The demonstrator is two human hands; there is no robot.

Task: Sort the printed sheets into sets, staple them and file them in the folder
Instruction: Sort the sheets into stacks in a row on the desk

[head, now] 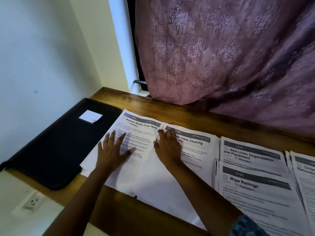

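Printed sheets lie in a row on the wooden desk (170,116). My left hand (112,149) lies flat with spread fingers on the "Replace Bottle Pump Head" sheet (141,126). My right hand (167,147) rests on the left edge of the "Table Cleaning" sheet (196,147), fingers straight. To the right are the "Bed Linen Organization and Placement" sheet (250,154) and below it the "Wipe Railings" sheet (252,189). Another stack (303,169) is cut off by the right edge. A closed black zip folder (56,147) with a white label lies at the left.
A purple patterned curtain (230,57) hangs down onto the back of the desk. A white wall (42,57) closes off the left side. A white wall socket (33,201) sits below the desk's left front edge.
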